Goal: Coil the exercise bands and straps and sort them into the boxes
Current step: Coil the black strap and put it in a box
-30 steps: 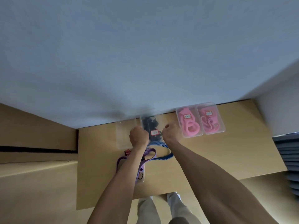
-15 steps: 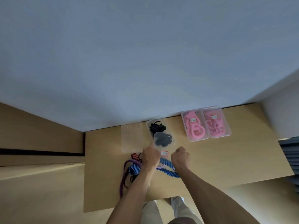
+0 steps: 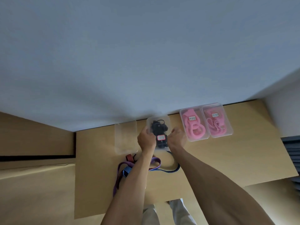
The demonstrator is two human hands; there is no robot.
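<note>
Both hands, left hand [image 3: 146, 140] and right hand [image 3: 177, 138], grip the black-strap box [image 3: 158, 127] mid-frame, probably snapping its lid shut.

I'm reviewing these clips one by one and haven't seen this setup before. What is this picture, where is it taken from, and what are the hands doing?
There is no machine here: a camera worn on a person's head looks down at their two bare arms. The left hand and right hand grip the sides of a clear box of black straps on a wooden table. Left of it lies an empty-looking clear box; to the right stand two boxes of pink bands. Nearer the person, loose purple, blue and red straps lie uncoiled.
</note>
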